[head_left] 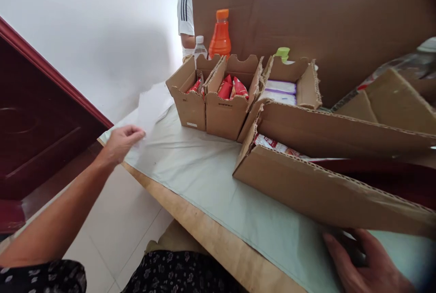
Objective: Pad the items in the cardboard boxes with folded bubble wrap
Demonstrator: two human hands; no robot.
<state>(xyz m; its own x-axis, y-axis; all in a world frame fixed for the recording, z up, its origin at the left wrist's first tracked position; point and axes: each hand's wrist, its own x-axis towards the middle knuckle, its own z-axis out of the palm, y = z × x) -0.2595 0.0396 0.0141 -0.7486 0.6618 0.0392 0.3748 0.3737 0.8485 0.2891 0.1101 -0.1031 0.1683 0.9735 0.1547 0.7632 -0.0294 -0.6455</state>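
Note:
My left hand (pixel 121 142) reaches out to the far left edge of the table and pinches the corner of the pale cloth (pixel 190 170) that covers it. My right hand (pixel 366 263) lies at the near right, under the front wall of a long open cardboard box (pixel 316 193); its fingers curl against the box bottom. The long box holds red-and-white packets (pixel 272 144). Behind it stand three small open cardboard boxes: two with red packets (pixel 231 88) and one with white packs (pixel 279 91).
An orange bottle (pixel 220 34), a clear water bottle (pixel 199 48) and a green cap (pixel 282 52) stand behind the small boxes. A tall cardboard sheet (pixel 323 16) rises at the back. Another person in a white shirt (pixel 185 16) stands beyond. A dark red door (pixel 37 120) is on the left.

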